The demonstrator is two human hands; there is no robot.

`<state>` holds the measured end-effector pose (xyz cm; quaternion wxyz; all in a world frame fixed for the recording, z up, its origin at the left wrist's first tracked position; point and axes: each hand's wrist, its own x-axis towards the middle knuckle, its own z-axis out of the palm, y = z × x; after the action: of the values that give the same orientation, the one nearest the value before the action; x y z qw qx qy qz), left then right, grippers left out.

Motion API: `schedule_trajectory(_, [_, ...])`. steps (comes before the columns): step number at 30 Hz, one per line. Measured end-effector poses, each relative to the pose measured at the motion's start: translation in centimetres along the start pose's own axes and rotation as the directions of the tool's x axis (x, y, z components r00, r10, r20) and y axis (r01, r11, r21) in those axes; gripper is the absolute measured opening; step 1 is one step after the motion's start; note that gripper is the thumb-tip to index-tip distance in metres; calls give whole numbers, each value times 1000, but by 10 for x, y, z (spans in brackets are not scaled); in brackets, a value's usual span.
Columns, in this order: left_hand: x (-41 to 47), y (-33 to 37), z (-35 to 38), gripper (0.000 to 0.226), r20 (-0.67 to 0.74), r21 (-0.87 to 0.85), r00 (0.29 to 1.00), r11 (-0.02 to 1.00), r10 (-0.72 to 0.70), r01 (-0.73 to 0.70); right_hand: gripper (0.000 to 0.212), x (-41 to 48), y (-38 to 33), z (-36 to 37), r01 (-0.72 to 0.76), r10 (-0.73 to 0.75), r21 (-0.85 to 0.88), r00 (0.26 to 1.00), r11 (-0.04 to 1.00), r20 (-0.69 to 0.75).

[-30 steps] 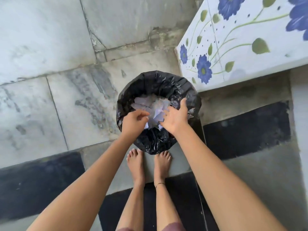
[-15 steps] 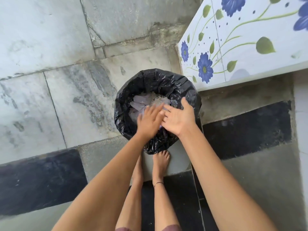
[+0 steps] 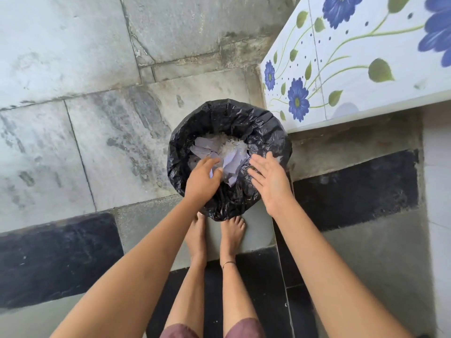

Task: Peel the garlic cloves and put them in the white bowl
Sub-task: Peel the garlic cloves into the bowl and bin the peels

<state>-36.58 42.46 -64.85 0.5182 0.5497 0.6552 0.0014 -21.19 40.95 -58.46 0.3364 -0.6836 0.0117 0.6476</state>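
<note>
No garlic cloves and no white bowl are in view. I stand over a round bin lined with a black plastic bag (image 3: 268,132). Inside it lie crumpled white paper (image 3: 231,162) and pale flaky garlic skins (image 3: 227,145). My left hand (image 3: 202,179) hovers over the near side of the bin's opening, fingers loosely bent downward, holding nothing that I can see. My right hand (image 3: 271,181) is just right of it above the bin's rim, flat and open with straight fingers, palm turned toward the left hand. The two hands are apart.
The bin stands on a grey stone floor (image 3: 97,130) with dark tiles nearer me. A white wall tiled with blue flowers (image 3: 353,57) rises at the upper right, close to the bin. My bare feet (image 3: 231,230) are right behind the bin.
Half a second ago my hands were pressed together over the bin. They have now drawn apart, the right hand moving right to the rim and the left hand's fingers curling.
</note>
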Motion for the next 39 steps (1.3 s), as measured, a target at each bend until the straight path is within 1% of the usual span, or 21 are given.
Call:
schedule_trajectory(1, [-6,6,-3,36,-27,-38,999,999,33,-34,37,-2,4,-2,71,-85,-170,993,983,-79])
schedule_trajectory(2, [-14,12,-7,36,-42,-48,998,997,54,-56,33,-7,8,-4,130,-170,-305,979,943,-111])
schedule_trajectory(3, [-23,17,-11,37,-57,-56,997,997,52,-55,32,-12,13,-5,179,-238,-418,967,890,-93])
schedule_trajectory(5, [-44,28,-25,38,-95,-62,995,998,20,-26,35,-28,21,-4,239,-321,-632,947,738,-18])
schedule_trajectory(6, [-55,34,-33,38,-112,-62,994,998,19,-26,36,-38,23,-4,256,-361,-706,933,661,0])
schedule_trajectory(7, [-66,43,-44,38,-129,-60,991,998,28,-36,37,-51,19,-1,270,-404,-745,915,610,1])
schedule_trajectory(10, [-105,80,-78,35,-182,-44,980,995,76,-85,38,-98,-6,11,308,-497,-768,868,561,-14])
schedule_trajectory(12, [-143,106,-105,36,-201,-13,969,989,144,-150,38,-143,-24,16,336,-554,-808,833,484,15])
schedule_trajectory(14, [-180,127,-128,38,-210,71,953,975,219,-209,39,-190,-37,22,358,-622,-836,783,416,26])
schedule_trajectory(16, [-224,149,-153,45,-205,147,937,955,283,-257,38,-247,-50,26,397,-686,-824,727,403,15])
schedule_trajectory(19, [-284,192,-181,51,-243,183,893,922,379,-341,38,-324,-79,21,508,-777,-781,627,363,47])
schedule_trajectory(22, [-355,235,-196,51,-261,229,826,863,500,-450,38,-411,-93,3,593,-852,-750,517,291,78])
schedule_trajectory(24, [-393,254,-199,51,-283,251,768,817,575,-519,39,-454,-94,-12,630,-905,-746,417,218,87])
schedule_trajectory(27, [-449,284,-197,51,-268,309,654,706,707,-637,42,-517,-92,-41,655,-966,-741,256,148,34])
schedule_trajectory(29, [-476,299,-191,52,-235,368,586,629,775,-685,43,-546,-86,-58,657,-987,-748,163,98,14])
schedule_trajectory(30, [-491,307,-183,53,-205,394,557,589,805,-706,43,-562,-78,-70,651,-992,-754,122,90,-13])
schedule_trajectory(31, [-505,313,-175,54,-176,411,532,553,828,-725,43,-575,-69,-82,644,-994,-759,97,99,-48])
schedule_trajectory(35, [-565,337,-119,53,-47,394,436,418,899,-819,45,-627,-22,-152,577,-974,-794,11,192,-227])
schedule_trajectory(37, [-592,348,-89,52,20,401,373,334,928,-853,46,-650,5,-186,514,-948,-817,-19,262,-316])
schedule_trajectory(39, [-611,359,-63,52,74,391,324,271,943,-879,49,-667,26,-215,427,-927,-842,-19,331,-375])
